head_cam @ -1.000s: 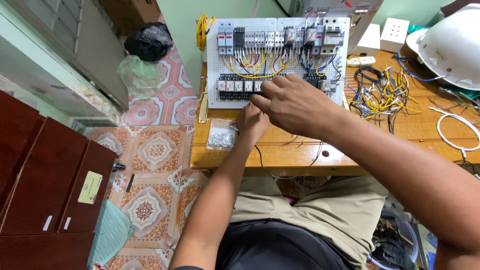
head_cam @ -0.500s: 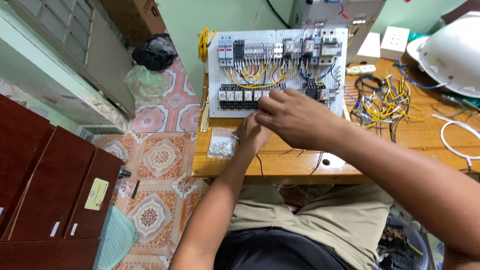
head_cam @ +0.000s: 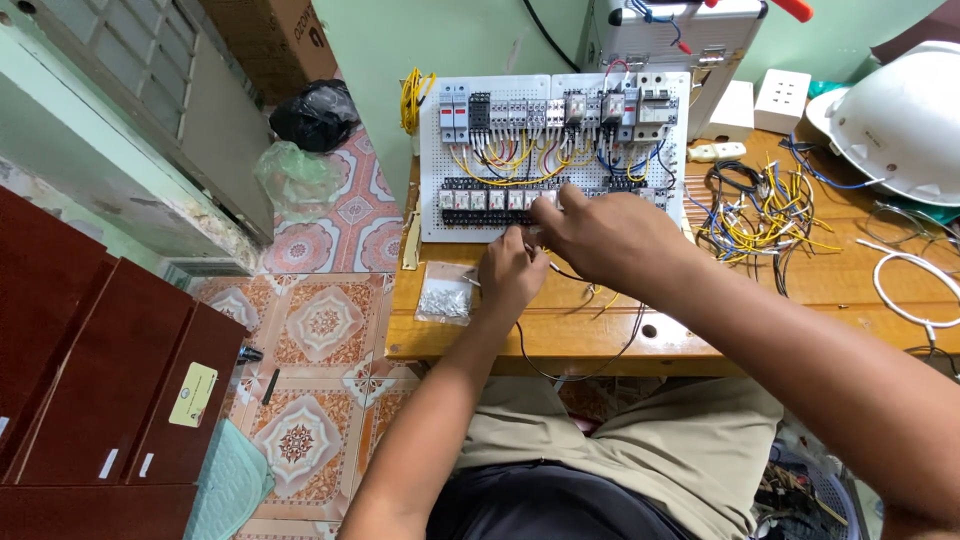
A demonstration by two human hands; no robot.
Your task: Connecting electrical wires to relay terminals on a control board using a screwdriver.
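From the head camera, the left hand [head_cam: 512, 268] and the right hand [head_cam: 605, 232] meet at the lower edge of the white wiring board [head_cam: 553, 152], which stands on the wooden table [head_cam: 700, 320]. Both hands pinch a thin dark wire [head_cam: 575, 372] that trails off the table edge toward the lap; whether the fingers are fully clamped cannot be told. The wire looks light and limp, likely best held near its end. A small clear bag [head_cam: 445, 298] lies just beside the left hand.
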